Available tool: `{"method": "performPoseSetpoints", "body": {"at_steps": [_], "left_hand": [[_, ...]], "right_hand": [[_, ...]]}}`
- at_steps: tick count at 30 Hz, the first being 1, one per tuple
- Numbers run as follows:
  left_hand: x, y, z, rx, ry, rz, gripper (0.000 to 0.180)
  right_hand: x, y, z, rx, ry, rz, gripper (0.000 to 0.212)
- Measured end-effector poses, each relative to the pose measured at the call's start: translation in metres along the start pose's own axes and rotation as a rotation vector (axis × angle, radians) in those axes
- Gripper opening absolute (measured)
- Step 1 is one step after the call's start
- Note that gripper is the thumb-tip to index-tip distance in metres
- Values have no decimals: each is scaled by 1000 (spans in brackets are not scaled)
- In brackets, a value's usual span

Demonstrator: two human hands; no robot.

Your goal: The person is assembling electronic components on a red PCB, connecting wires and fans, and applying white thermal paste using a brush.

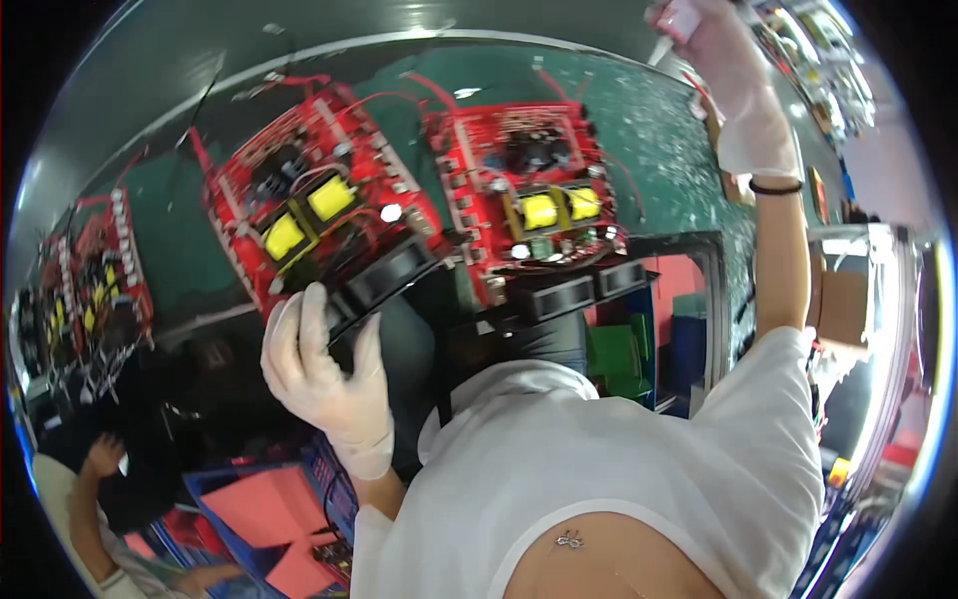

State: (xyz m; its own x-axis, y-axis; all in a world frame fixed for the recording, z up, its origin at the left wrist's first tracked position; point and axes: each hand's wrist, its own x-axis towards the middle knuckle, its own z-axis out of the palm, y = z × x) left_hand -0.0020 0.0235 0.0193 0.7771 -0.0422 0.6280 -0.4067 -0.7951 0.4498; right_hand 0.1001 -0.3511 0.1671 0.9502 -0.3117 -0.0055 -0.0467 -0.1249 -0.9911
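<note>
My left hand [324, 384], in a white glove, is closed with fingers and thumb around the end of a black fan unit [394, 275]. That unit sits along the near edge of a red circuit board [299, 185], which carries two yellow-wrapped transformers and lies tilted on the bench. At the upper right, my gloved right hand [723, 75] is raised with the arm stretched out. It grips a small pink-and-white bottle [681, 20] with a white nozzle pointing down; fingers partly hide the bottle. A second red circuit board [524, 180] with black fans [579, 290] lies between my hands.
More red boards [90, 275] stand at the far left of the green bench mat [639, 120]. Red wires stick out from the boards' far edges. Below the bench are bins with green and pink pieces [619, 354] and a blue crate [215, 479]. Another person's arm [95, 499] shows at lower left.
</note>
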Motion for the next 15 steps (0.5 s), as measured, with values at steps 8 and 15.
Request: {"method": "performPoseSetpoints", "body": {"at_steps": [8, 15], "left_hand": [[-6, -6, -9, -41, -50, -40, 54], [-10, -17, -7, -82, -80, -25, 53]], "right_hand": [[-42, -23, 200, 23, -843, 133, 12], [-45, 8, 238, -704, -1000, -3, 23]]}}
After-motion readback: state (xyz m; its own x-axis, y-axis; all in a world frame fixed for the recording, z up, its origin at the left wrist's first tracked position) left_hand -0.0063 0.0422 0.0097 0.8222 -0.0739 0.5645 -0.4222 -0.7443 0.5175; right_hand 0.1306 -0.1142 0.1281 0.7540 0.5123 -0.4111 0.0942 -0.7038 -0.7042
